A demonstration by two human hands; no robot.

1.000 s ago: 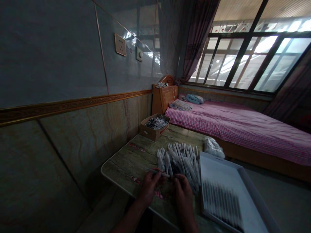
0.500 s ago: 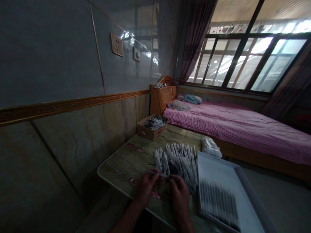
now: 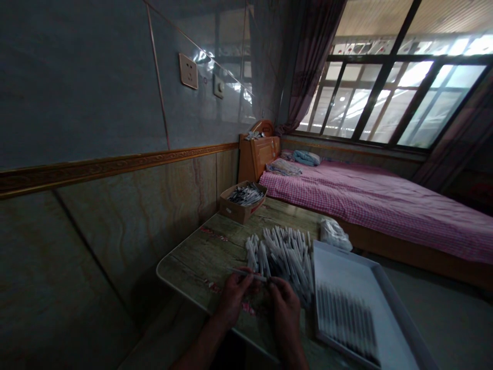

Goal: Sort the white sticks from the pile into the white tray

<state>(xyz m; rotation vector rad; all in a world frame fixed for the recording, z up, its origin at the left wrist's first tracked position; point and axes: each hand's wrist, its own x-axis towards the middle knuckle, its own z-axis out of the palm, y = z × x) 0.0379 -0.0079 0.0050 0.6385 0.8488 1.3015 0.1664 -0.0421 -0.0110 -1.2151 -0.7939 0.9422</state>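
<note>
Pen (image 3: 248, 275), same grip by left hand (image 3: 232, 299), right hand (image 3: 284, 311) just beside

A pink checked bed (image 3: 370, 216) fills the right, with a folded blanket (image 3: 284, 167) and blue bedding (image 3: 306, 158) at its far end beside a wooden headboard (image 3: 259, 154). Beyond it is a barred window (image 3: 385, 92) with dark curtains (image 3: 311, 61). On the left wall, a socket (image 3: 188, 71) and a dial switch (image 3: 219, 87) sit above a gold border (image 3: 115, 167)
</note>
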